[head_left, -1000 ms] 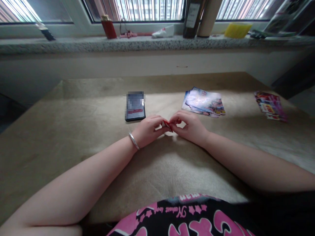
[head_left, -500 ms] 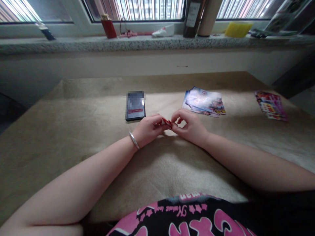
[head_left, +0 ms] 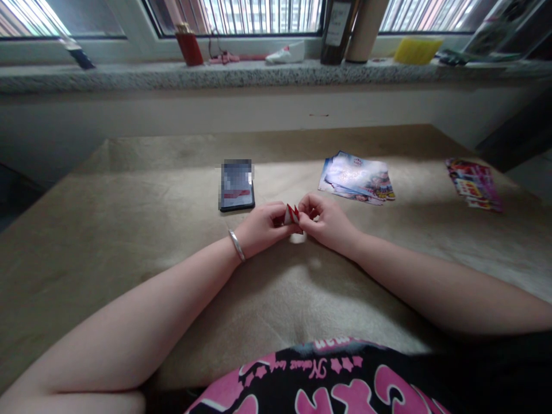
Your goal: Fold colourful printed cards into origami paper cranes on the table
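Observation:
A small red and white piece of folded paper (head_left: 291,215) with pointed tips is between my two hands, above the middle of the table. My left hand (head_left: 262,227), with a silver bangle on its wrist, is closed on the paper's left side. From the right, my right hand (head_left: 326,223) pinches the paper's edge between thumb and forefinger. Part of the paper is hidden by the fingers. Just beyond my left hand lies a phone (head_left: 237,198) with its screen partly blurred. A fanned pile of glossy printed cards (head_left: 360,175) lies beyond my right hand.
More pink and red printed cards or packets (head_left: 474,185) lie at the table's right side. Behind the tan table (head_left: 129,230) runs a granite windowsill (head_left: 259,75) holding a red bottle (head_left: 188,46), a dark bottle (head_left: 337,34) and a yellow block (head_left: 417,52).
The folded paper has tilted up, so its red and white points now stand more visibly between my hands. My right fingers have shifted slightly along it. The phone and cards stay put.

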A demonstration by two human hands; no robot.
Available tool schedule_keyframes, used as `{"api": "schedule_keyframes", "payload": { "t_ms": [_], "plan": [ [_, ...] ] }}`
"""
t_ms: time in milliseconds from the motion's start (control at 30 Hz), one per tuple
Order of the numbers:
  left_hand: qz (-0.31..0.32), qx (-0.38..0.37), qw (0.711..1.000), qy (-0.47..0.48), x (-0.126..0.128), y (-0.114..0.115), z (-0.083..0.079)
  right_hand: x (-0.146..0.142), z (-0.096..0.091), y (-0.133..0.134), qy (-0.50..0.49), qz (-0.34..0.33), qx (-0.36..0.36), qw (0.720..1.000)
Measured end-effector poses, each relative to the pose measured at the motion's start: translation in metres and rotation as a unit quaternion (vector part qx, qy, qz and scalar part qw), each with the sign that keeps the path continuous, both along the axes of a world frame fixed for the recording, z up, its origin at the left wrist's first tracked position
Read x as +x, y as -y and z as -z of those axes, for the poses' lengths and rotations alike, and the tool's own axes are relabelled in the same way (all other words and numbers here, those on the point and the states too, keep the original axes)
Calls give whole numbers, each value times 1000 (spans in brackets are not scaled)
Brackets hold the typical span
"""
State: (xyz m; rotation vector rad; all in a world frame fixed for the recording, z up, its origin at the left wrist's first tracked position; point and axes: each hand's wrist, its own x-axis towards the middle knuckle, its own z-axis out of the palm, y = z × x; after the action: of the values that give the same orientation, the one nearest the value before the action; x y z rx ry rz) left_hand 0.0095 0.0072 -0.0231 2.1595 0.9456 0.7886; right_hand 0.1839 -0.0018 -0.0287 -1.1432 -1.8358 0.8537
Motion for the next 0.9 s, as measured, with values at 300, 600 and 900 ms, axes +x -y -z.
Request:
{"api": "schedule_keyframes", "payload": {
  "t_ms": [300,600,900],
  "plan": [
    [-16,-71,997,28,1,0,2,0,1,0,-34,-40,-5,999],
    [12,-36,999,15,-1,0,0,1,4,-3,-107,-80,-37,990],
    [32,-31,999,12,0,0,3,2,0,-4,-138,-70,-33,987]
  ]
}}
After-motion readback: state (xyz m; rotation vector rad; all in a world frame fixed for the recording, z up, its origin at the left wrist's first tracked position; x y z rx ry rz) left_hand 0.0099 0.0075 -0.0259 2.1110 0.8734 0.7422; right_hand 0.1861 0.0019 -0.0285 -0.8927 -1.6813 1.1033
